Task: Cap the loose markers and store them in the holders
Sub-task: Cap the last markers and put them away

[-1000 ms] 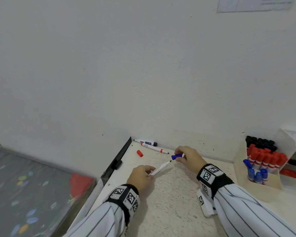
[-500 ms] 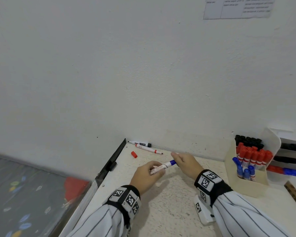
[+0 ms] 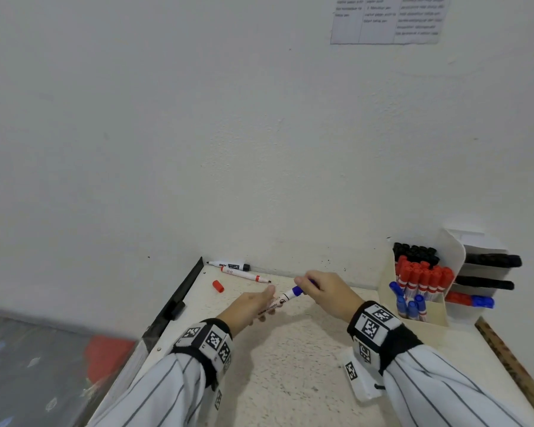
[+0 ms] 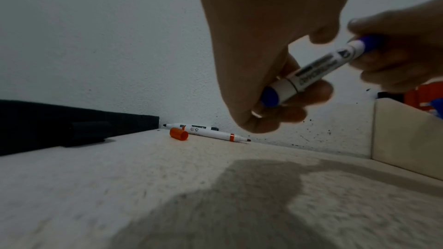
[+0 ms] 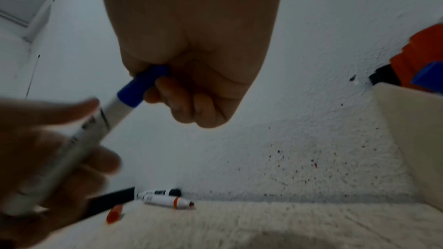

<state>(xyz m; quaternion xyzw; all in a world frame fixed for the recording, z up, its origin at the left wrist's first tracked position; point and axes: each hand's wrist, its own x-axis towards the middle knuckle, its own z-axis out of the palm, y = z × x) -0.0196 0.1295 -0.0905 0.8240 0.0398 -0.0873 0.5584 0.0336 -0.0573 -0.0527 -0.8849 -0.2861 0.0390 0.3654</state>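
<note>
Lying slantwise between both hands, the blue marker (image 3: 285, 298) had its capped end pinched by the right hand (image 3: 322, 289), nearer the holder (image 3: 426, 314); the left hand (image 3: 250, 306) gripped its tail.

1. The paper sheet (image 3: 386, 18) on the wall has lines of print in three columns, but they are too blurry to read.
2. The blue marker (image 4: 318, 69) has dark print along its white side, too blurry to read.
3. The black marker (image 3: 230, 266) by the wall has a dark label, too small to read.
</note>
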